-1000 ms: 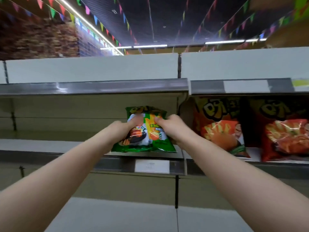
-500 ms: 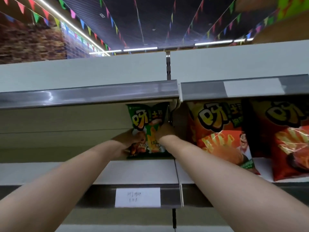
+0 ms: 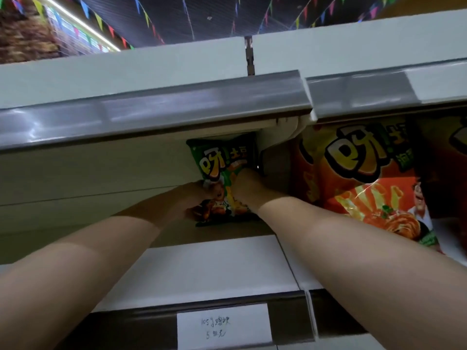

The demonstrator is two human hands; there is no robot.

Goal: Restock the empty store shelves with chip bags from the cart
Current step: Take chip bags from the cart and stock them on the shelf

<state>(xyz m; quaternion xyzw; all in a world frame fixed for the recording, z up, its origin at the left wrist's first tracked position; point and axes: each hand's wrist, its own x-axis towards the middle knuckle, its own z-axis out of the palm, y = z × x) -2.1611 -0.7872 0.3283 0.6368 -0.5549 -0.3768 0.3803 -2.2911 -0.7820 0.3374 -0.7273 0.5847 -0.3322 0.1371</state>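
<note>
A green chip bag (image 3: 219,162) stands upright at the back of the white shelf (image 3: 207,269), against the rear wall and just left of the shelf divider. My left hand (image 3: 199,198) grips its lower left side. My right hand (image 3: 246,188) grips its lower right side. Both arms reach deep under the upper shelf. The bag's lower half is partly hidden behind my hands. The cart is out of view.
Orange chip bags (image 3: 358,178) stand on the neighbouring shelf to the right. The grey rail of the upper shelf (image 3: 156,114) hangs low over my arms. A handwritten price label (image 3: 222,325) sits on the front rail. The shelf left of the green bag is bare.
The green bag went from the shelf's front edge to its back and now stands upright. Both hands reached further in, and my view moved closer and tilted up.
</note>
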